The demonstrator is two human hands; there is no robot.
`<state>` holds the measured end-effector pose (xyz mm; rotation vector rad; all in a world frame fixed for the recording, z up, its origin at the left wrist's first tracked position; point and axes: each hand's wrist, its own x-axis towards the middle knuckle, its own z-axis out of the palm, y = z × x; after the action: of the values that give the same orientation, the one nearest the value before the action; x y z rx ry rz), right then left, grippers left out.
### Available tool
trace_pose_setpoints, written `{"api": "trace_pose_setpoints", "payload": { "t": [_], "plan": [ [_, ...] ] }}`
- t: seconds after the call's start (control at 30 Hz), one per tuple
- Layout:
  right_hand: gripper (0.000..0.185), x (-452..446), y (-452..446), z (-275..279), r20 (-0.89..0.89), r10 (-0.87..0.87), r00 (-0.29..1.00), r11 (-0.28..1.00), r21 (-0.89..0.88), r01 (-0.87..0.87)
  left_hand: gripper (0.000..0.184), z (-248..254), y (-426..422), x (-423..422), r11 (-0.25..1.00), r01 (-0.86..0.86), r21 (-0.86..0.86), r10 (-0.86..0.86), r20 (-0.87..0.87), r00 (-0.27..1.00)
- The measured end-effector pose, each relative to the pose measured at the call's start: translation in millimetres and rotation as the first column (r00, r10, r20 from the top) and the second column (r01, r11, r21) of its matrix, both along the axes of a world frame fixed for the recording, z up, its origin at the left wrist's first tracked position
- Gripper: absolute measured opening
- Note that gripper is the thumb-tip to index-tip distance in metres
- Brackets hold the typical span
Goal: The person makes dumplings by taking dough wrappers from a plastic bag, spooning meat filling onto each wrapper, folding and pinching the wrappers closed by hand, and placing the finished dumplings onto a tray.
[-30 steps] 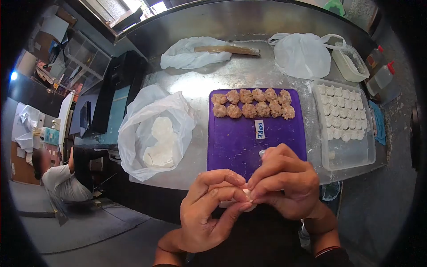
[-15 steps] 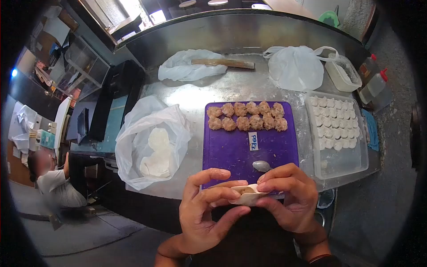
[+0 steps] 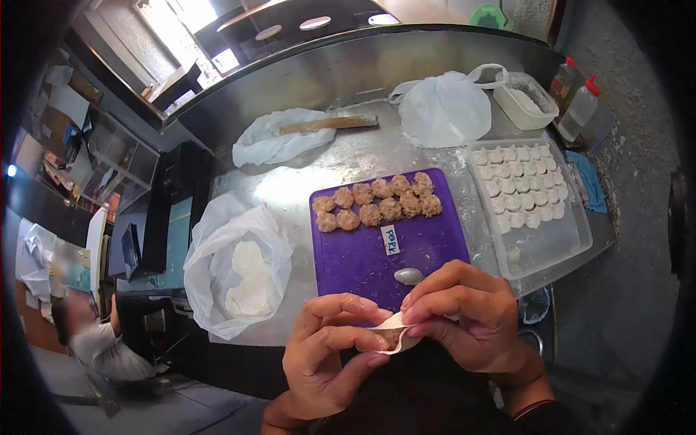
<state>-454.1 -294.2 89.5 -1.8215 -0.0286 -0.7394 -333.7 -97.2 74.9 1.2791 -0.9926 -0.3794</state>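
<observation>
Between both hands, in front of the board, is a dumpling [image 3: 396,335]: a thin white wrapper folded around brownish filling. My left hand [image 3: 330,355] grips its left side with fingers and thumb. My right hand [image 3: 467,315] pinches the wrapper's right edge. Filling shows at the opening on the left. Just beyond lies a purple board [image 3: 348,261] carrying two rows of meat balls [image 3: 391,209], a label reading "Pork" [image 3: 390,240] and a spoon [image 3: 409,276], whose handle is hidden by my right hand.
Left of the board, an open plastic bag [image 3: 199,283] holds round wrappers [image 3: 250,299]. On the right, a clear tray [image 3: 536,262] contains rows of white dumplings [image 3: 523,185]. Behind are more bags [image 3: 446,109], a tub of white powder [image 3: 525,105] and red-capped bottles [image 3: 580,109]. A person [image 3: 109,341] sits far left.
The wrapper's right end is now pinched higher and its opening faces me more, showing more filling. My view has tilted and shifted, so the table appears rotated.
</observation>
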Motion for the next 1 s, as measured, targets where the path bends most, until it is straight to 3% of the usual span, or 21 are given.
{"api": "trace_pose_setpoints", "payload": {
  "t": [0.13,0.3,0.57,0.63,0.73,0.9,1.0],
  "plan": [
    [0.017,0,2,8,0.037,-0.037,0.999,0.999,-0.033,0.038,0.024,10,-10,4,0.998,-0.004,0.06,0.0,0.062,0.998],
    [0.02,-5,2,14,0.047,-0.127,0.991,0.975,-0.176,0.133,0.022,14,-21,1,0.998,-0.001,0.059,0.004,-0.043,0.999],
    [0.019,-7,5,18,0.03,-0.15,0.988,0.976,-0.157,0.153,0.02,11,-25,-1,0.999,0.024,0.048,-0.019,-0.097,0.995],
    [0.019,-6,2,17,0.047,-0.165,0.985,0.969,-0.181,0.171,0.019,16,-25,-3,0.999,0.034,0.005,-0.032,-0.213,0.976],
    [0.019,-6,-3,18,0.051,-0.178,0.983,0.963,-0.197,0.185,0.019,7,-17,6,0.992,0.12,-0.026,-0.122,-0.169,0.978],
    [0.015,-3,2,17,0.014,-0.146,0.989,0.984,-0.1,0.147,0.018,3,-20,2,0.997,0.053,-0.056,-0.06,-0.129,0.99],
    [0.015,-1,7,20,0.033,-0.163,0.986,0.974,-0.157,0.166,0.02,8,-21,1,1.0,-0.006,-0.004,0.006,0.017,1.0]
  ]
}}
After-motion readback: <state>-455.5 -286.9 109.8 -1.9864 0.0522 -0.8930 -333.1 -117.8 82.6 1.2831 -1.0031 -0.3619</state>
